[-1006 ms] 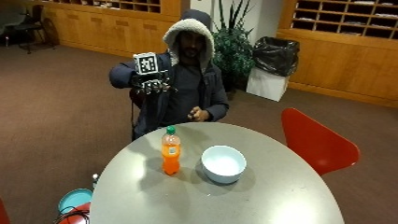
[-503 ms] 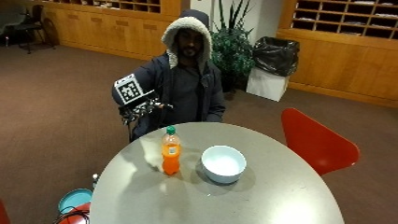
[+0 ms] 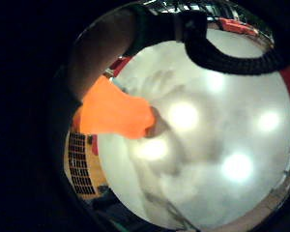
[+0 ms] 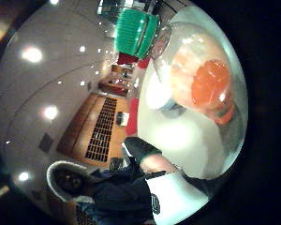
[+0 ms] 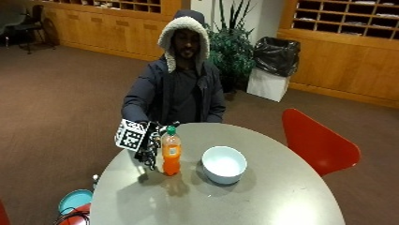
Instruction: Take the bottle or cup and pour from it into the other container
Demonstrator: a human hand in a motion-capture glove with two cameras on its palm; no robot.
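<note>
An orange soda bottle (image 5: 171,154) with a green cap stands upright on the round grey table (image 5: 268,201). A white bowl (image 5: 224,164) sits just to its right, with nothing visible inside. My gloved right hand (image 5: 148,149) hangs low at the bottle's left side, very close to it, fingers pointing down at the tabletop. The thumb side palm view shows the bottle (image 4: 201,89) near the palm, with the thumb (image 4: 141,149) apart from it. In the little finger side palm view the orange bottle (image 3: 111,116) lies beside one curved finger (image 3: 94,53). No finger wraps it.
A red chair (image 5: 314,140) stands at the table's right side. A teal round object (image 5: 75,201) lies on the floor by the table's left edge. The person sits behind the table's far edge. Bare tabletop stretches in front of the bottle and bowl.
My right hand has come down from chest height to the table, ending beside the bottle's left side. Bottle and bowl have not moved.
</note>
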